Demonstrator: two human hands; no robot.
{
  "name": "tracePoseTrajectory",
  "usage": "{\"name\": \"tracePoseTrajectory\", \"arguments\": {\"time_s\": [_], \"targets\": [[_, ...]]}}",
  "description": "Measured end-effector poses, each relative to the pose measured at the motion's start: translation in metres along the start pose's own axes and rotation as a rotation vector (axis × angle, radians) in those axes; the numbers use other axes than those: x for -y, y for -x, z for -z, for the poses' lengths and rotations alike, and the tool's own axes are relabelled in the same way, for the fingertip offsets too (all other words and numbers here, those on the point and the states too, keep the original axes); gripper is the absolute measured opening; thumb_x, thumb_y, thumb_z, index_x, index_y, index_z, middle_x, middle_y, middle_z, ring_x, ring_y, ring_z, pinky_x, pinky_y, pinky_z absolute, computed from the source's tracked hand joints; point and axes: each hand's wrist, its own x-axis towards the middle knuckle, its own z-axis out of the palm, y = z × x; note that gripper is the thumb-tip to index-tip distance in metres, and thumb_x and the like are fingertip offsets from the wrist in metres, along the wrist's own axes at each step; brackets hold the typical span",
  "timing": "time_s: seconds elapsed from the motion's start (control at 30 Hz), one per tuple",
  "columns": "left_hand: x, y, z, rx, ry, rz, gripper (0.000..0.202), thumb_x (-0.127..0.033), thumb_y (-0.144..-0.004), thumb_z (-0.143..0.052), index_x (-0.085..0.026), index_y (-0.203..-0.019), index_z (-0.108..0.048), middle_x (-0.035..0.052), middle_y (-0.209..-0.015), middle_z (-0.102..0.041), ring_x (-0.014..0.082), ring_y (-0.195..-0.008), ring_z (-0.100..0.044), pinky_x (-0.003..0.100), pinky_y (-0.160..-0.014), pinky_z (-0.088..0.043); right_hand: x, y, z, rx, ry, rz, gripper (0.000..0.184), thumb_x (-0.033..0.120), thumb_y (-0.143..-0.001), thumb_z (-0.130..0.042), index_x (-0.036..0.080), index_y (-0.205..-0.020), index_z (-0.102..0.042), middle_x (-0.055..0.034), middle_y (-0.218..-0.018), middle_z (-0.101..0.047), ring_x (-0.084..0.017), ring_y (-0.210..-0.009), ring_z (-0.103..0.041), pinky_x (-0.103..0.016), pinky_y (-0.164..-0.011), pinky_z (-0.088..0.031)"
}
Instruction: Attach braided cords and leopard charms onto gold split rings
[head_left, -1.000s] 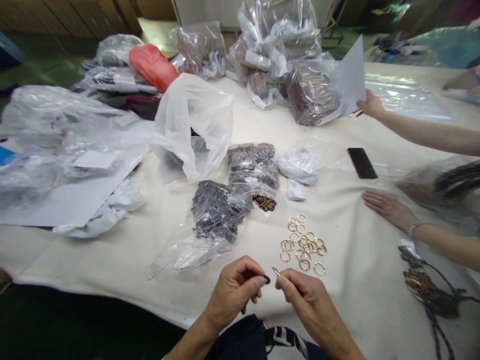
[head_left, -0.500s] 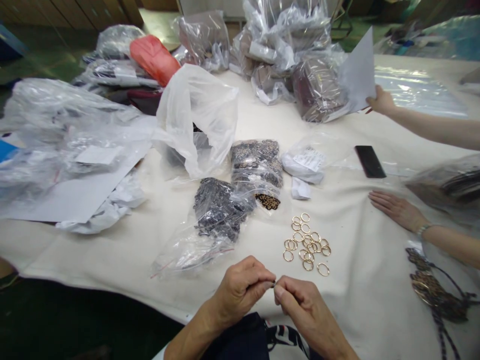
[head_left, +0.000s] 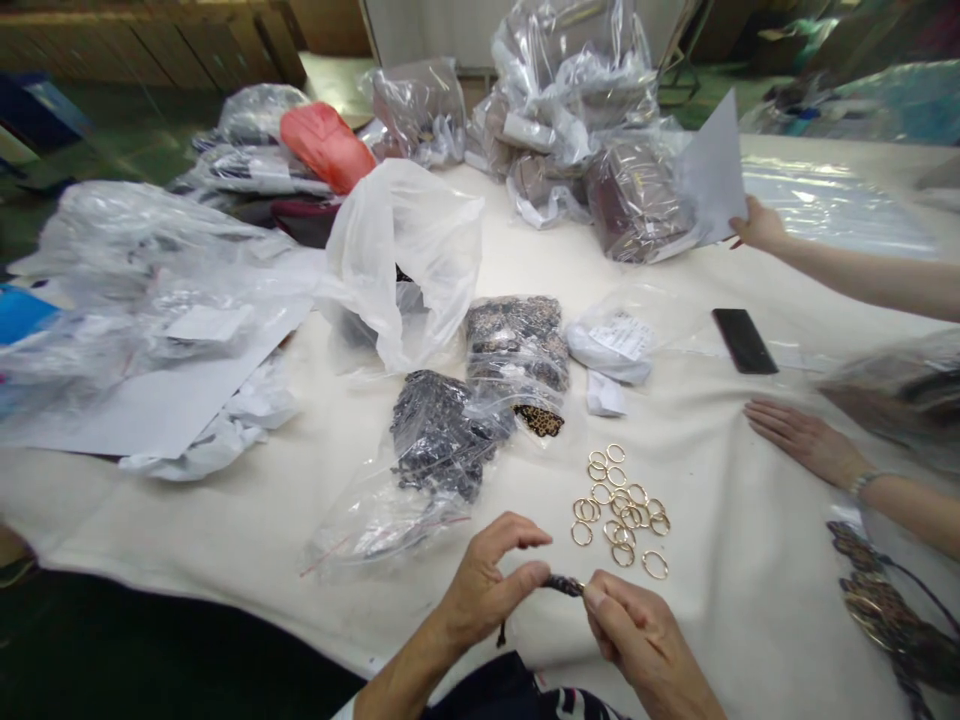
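My right hand [head_left: 634,625] pinches one end of a short dark braided cord [head_left: 564,584] between thumb and forefinger, with a glint of gold at the grip. Beside the cord's other end is my left hand [head_left: 499,575], its thumb tip against the cord and its forefinger lifted away. A dark knotted cord end [head_left: 501,633] hangs below the left hand; its link to the braid is hidden. Just beyond my hands lie several loose gold rings [head_left: 621,515]. Left of them is a clear zip bag of dark pieces [head_left: 442,430], touching a bag of leopard-patterned pieces [head_left: 517,345].
A co-worker's hand [head_left: 806,435] rests flat at the right; another hand [head_left: 759,228] holds a grey sheet [head_left: 712,175]. A phone [head_left: 744,341] lies between them. Leopard-patterned pieces with cords [head_left: 877,600] lie at lower right. Wrapped bags [head_left: 577,90] stack up behind; plastic wrapping [head_left: 142,240] covers the left.
My hands have drawn slightly apart, showing the dark braid between them. My left forefinger has lifted off its pinch. The whole view has shifted a little downward. The co-worker's hands stay put.
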Motion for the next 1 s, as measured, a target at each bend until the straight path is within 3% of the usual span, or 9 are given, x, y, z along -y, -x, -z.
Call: {"name": "tracePoseTrajectory", "arguments": {"time_s": [0.17, 0.3, 0.4, 0.53, 0.63, 0.77, 1.0], "targets": [[0.012, -0.07, 0.009, -0.206, -0.508, 0.021, 0.017, -0.018, -0.087, -0.046, -0.015, -0.096, -0.061, 0.0049, -0.092, -0.063, 0.0131, -0.085, -0.058, 0.023, -0.078, -0.046, -0.002, -0.005, 0.008, 0.023, 0.218, 0.022, 0.039, 0.047, -0.086, -0.033, 0.021, -0.058, -0.028, 0.0046, -0.055, -0.028, -0.011, -0.052, -0.028, -0.025, -0.049, -0.021], [0.032, -0.125, -0.002, -0.216, -0.708, 0.081, 0.02, -0.017, -0.084, -0.051, -0.01, -0.102, -0.059, 0.0112, -0.099, -0.062, 0.0187, -0.091, -0.058, 0.029, -0.083, -0.046, -0.005, -0.004, 0.002, 0.081, 0.255, 0.054, 0.039, 0.047, -0.087, -0.031, 0.02, -0.059, -0.027, 0.0042, -0.057, -0.027, -0.011, -0.055, -0.029, -0.024, -0.05, -0.021], [0.045, -0.145, -0.017, -0.177, -0.836, 0.105, 0.027, -0.019, -0.081, -0.055, -0.009, -0.107, -0.057, 0.0171, -0.11, -0.056, 0.0253, -0.102, -0.054, 0.036, -0.087, -0.044, -0.008, -0.002, -0.001, 0.098, 0.249, 0.053, 0.039, 0.046, -0.088, -0.031, 0.02, -0.059, -0.026, 0.0043, -0.057, -0.027, -0.011, -0.055, -0.029, -0.024, -0.051, -0.021], [0.055, -0.161, -0.032, -0.005, -0.952, 0.056, 0.025, -0.012, -0.082, -0.051, -0.017, -0.106, -0.059, 0.0115, -0.113, -0.058, 0.0232, -0.111, -0.048, 0.037, -0.096, -0.037, -0.012, 0.0, 0.001, 0.093, 0.241, 0.02, 0.038, 0.045, -0.087, -0.031, 0.02, -0.059, -0.027, 0.0044, -0.057, -0.027, -0.011, -0.055, -0.029, -0.024, -0.051, -0.021], [0.06, -0.173, -0.033, 0.074, -1.013, 0.079, 0.022, -0.011, -0.084, -0.048, -0.012, -0.103, -0.059, 0.0115, -0.109, -0.059, 0.0223, -0.107, -0.051, 0.041, -0.095, -0.037, -0.013, 0.001, 0.005, 0.088, 0.238, 0.018, 0.037, 0.044, -0.088, -0.031, 0.02, -0.06, -0.029, 0.0044, -0.057, -0.028, -0.011, -0.055, -0.03, -0.024, -0.051, -0.022], [0.062, -0.177, -0.024, 0.125, -1.072, 0.144, 0.016, -0.022, -0.085, -0.052, -0.011, -0.094, -0.061, 0.0077, -0.1, -0.062, 0.0206, -0.098, -0.056, 0.042, -0.089, -0.042, -0.015, 0.0, 0.008, 0.065, 0.218, 0.038, 0.038, 0.045, -0.088, -0.031, 0.02, -0.059, -0.031, 0.0044, -0.056, -0.029, -0.011, -0.054, -0.031, -0.024, -0.05, -0.022], [0.048, -0.15, 0.002, 0.128, -1.054, 0.248, 0.02, -0.02, -0.08, -0.055, -0.019, -0.099, -0.061, 0.0054, -0.091, -0.064, 0.0184, -0.087, -0.059, 0.028, -0.078, -0.044, -0.013, -0.002, 0.007, 0.023, 0.186, 0.036, 0.038, 0.043, -0.088, -0.033, 0.019, -0.059, -0.036, 0.0045, -0.055, -0.031, -0.01, -0.053, -0.032, -0.023, -0.049, -0.022]]}}
